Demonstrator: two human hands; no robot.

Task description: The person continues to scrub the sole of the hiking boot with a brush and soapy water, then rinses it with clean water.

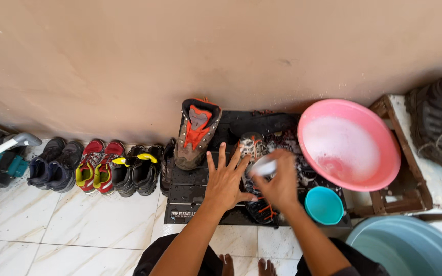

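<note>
While the scene is read from left to right, these lines are set down:

Shoe row: three pairs are lined up against the wall on the tiled floor, dark ones, red and yellow ones and black ones with yellow.

Boot: a brown and orange boot is leaned upright on the black mat, near the left hand but apart from it.

Left hand: it is spread flat, fingers splayed, with the thumb side laid against the shoe; nothing is clasped, the grip is released.

Shoe being scrubbed: a grey sneaker with orange laces is lying on the mat between the two hands, partly hidden by them. Its long axis is run from the wall toward the person, nearly straight up the picture. Which end is the toe cannot be told for certain.

Right hand: it is clenched around a whitish object, blurred, probably a brush; what it is cannot be told.

Step done well: it is judged that the shoe is best pinned firmly by the flat hand, and strokes are best kept along the shoe's length.

Small teal bowl: it is standing just beside the right hand.

Pink basin: foamy water is held in it, tilted on a wooden crate.
</note>
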